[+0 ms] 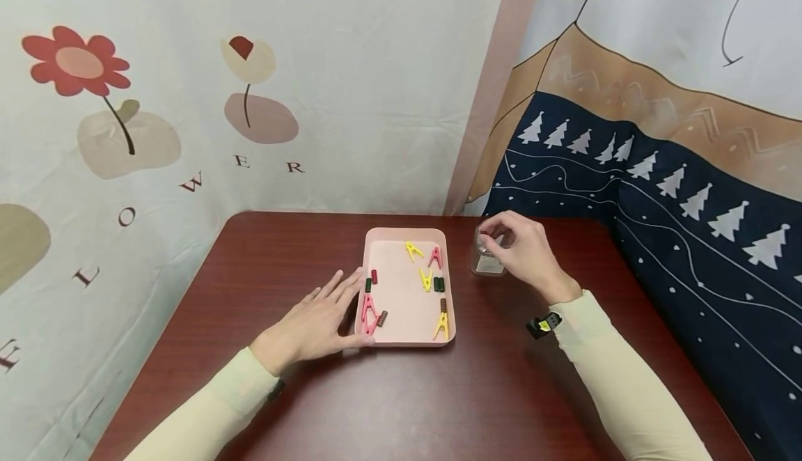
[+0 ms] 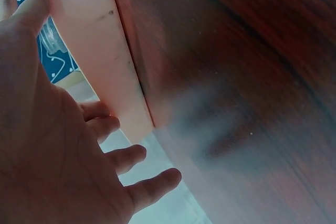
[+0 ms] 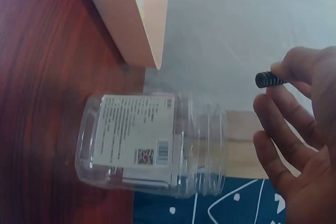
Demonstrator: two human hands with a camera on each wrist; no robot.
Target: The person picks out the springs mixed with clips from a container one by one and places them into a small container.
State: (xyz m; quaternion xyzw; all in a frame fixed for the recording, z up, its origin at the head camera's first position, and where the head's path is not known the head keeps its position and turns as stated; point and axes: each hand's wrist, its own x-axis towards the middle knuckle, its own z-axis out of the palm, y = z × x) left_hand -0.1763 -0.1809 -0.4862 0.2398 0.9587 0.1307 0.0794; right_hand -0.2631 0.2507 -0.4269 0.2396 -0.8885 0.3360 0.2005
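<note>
My right hand [image 1: 525,248] is raised over a clear plastic jar [image 3: 137,135] with a white label. Between its thumb and forefinger it pinches a small dark ribbed spring [image 3: 269,80], level with the jar's open mouth and just beyond it in the right wrist view. My left hand [image 1: 310,325] lies along the left side of a pink tray [image 1: 404,318], fingers spread and fairly straight, thumb at the near left corner. Inside the tray are yellow clothespins [image 1: 441,324], pink clothespins [image 1: 368,311], dark green springs [image 1: 438,285], a red one [image 1: 374,276] and brown ones [image 1: 382,319].
The jar stands right of the tray on a dark red wooden table [image 1: 401,405]. Behind the table hangs a pale curtain [image 1: 376,85] with flower prints; on the right is a navy cloth [image 1: 689,252] with white trees.
</note>
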